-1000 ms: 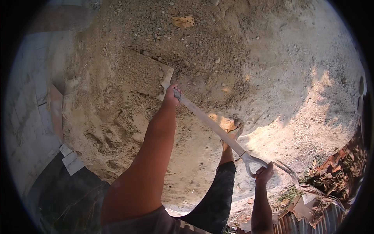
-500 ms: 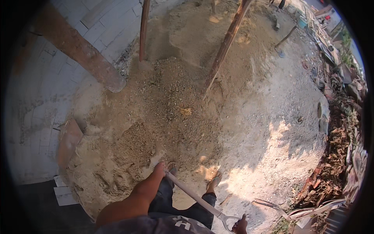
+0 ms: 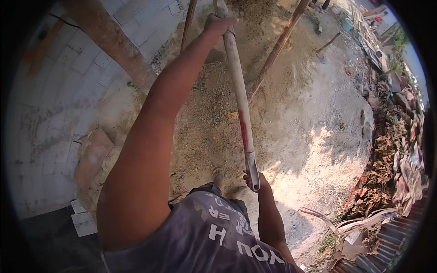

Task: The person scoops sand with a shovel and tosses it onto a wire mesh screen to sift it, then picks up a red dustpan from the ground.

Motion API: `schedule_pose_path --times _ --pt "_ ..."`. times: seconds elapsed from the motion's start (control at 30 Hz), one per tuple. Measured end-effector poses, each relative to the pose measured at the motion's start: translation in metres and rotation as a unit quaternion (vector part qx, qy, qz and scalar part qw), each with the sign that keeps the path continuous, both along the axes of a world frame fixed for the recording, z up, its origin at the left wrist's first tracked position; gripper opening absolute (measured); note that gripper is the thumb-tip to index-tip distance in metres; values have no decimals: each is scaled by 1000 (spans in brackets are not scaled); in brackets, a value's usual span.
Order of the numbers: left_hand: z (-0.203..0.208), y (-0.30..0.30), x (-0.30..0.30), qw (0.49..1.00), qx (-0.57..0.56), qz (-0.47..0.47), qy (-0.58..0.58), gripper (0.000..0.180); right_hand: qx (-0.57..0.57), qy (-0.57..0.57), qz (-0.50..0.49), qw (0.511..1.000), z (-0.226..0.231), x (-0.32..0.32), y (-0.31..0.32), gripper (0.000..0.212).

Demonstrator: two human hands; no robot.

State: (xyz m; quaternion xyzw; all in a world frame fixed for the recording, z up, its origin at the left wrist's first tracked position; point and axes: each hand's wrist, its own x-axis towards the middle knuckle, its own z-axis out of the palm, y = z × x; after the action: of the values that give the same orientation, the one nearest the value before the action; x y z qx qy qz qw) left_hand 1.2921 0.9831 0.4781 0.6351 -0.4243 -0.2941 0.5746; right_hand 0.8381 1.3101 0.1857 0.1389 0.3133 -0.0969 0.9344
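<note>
D-handled shovel (image 3: 239, 91) in both hands, a person works over a patch of sandy, gravel-strewn ground (image 3: 205, 104). The tool is held in the air in front of the body, its pale shaft running from the top edge of the view down to a metal grip (image 3: 252, 173) near the torso, with a red stain (image 3: 245, 127) on its lower part. The left hand (image 3: 219, 25), arm stretched far forward, wraps the shaft near its upper end, one digit laid across it. The right hand (image 3: 251, 179) is closed at the grip, fingertips curled around its left side; the remaining fingers are hidden, so their exact placement cannot be told. Below, a foot (image 3: 218, 176) stands on the ground beyond the hem of a dark printed shirt (image 3: 182, 227). A thick post (image 3: 109, 43) rises beside a grey block wall (image 3: 50, 113) at left, while a slimmer wooden pole (image 3: 277, 45) slants at upper right. Dry leaves (image 3: 382, 168) and corrugated sheeting (image 3: 387, 236) line the right side.
</note>
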Motion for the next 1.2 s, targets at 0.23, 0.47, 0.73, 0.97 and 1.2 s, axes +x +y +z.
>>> schedule_pose_path --times 0.23,0.47,0.73,0.97,1.2 --pt "-31 132 2 986 -17 14 165 58 -352 451 294 765 37 -41 9 80" --pt "-284 399 -50 731 345 382 448 59 -383 528 557 515 36 -194 127 89" --pt "-330 525 -88 695 203 402 560 22 -557 624 230 498 48 -237 95 52" --pt "-290 536 -28 697 112 443 553 22 -176 526 117 824 9 -157 95 45" --pt "-377 554 -17 755 121 416 493 23 -39 442 33 895 -108 -186 155 37"
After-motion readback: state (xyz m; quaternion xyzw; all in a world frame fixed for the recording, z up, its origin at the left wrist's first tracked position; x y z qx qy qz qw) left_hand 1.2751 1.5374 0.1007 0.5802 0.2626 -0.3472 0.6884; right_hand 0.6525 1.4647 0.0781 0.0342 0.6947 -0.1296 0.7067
